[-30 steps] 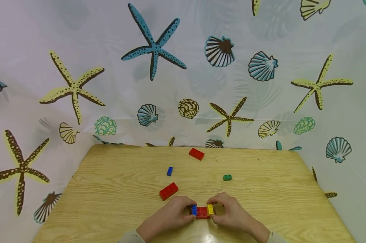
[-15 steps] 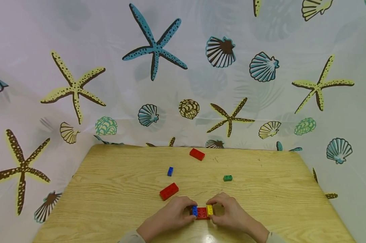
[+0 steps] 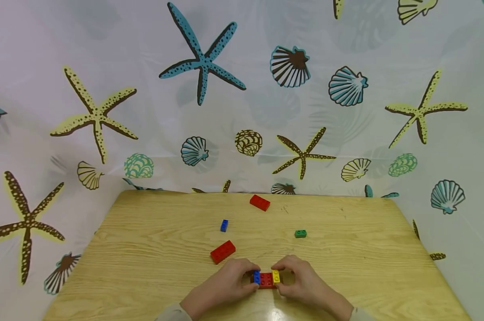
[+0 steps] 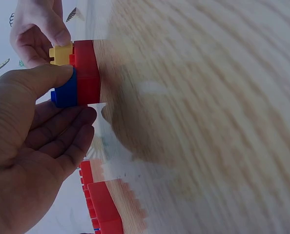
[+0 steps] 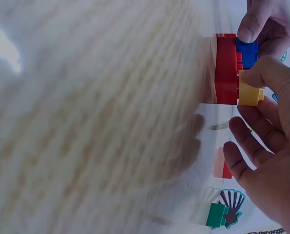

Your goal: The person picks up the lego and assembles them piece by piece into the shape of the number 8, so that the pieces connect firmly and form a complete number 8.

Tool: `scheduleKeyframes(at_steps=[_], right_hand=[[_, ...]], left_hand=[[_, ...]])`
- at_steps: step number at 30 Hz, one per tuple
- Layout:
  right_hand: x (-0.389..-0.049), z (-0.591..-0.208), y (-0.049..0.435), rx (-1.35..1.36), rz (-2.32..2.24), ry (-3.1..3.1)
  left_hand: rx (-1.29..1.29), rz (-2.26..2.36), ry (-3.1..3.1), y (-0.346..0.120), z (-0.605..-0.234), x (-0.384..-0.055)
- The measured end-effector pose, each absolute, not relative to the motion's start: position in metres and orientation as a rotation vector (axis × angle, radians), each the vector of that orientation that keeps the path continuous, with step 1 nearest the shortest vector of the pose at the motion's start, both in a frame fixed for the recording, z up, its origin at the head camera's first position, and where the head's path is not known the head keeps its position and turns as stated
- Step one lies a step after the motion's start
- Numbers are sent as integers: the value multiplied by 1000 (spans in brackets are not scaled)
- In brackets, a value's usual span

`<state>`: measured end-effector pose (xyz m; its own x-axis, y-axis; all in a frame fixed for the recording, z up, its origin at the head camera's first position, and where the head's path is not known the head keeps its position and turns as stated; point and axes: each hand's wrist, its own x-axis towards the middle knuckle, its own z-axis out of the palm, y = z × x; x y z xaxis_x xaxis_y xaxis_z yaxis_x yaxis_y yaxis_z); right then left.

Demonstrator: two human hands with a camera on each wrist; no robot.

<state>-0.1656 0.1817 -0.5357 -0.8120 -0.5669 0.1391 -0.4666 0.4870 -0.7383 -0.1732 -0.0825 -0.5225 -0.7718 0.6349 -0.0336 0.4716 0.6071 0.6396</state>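
A red brick [image 3: 266, 280] lies on the table near the front, between the two hands. On its left end sits a small blue brick [image 3: 257, 277], which the left hand [image 3: 234, 281] pinches between thumb and fingers. My right hand [image 3: 304, 278] pinches a small yellow brick [image 3: 275, 276] at the red brick's right end. In the right wrist view the yellow brick [image 5: 249, 95] stands against the studded side of the red brick [image 5: 226, 73], thumb over it. Red studs show between the blue brick [image 4: 66, 92] and the yellow one in the left wrist view.
Loose on the wooden table [image 3: 157, 249] lie a long red brick [image 3: 223, 252], a small blue brick [image 3: 224, 225], a green brick [image 3: 300, 233] and another red brick [image 3: 260, 203] near the back edge. A curtain [image 3: 242, 107] with starfish and shells hangs behind.
The yellow brick has shifted slightly left, closer in over the red brick's right end, with the right hand on it. The left hand stays on the blue brick.
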Motion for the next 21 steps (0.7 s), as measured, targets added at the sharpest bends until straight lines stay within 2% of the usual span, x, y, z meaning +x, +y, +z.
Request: scheduleKeyframes(at_steps=[12, 21], right_hand=[[-170, -535, 183, -877, -1246, 2549], [-171, -537, 181, -724, -1219, 2531]], left_hand=[[922, 906, 2600, -83, -524, -174], [945, 911, 2615, -83, -524, -173]])
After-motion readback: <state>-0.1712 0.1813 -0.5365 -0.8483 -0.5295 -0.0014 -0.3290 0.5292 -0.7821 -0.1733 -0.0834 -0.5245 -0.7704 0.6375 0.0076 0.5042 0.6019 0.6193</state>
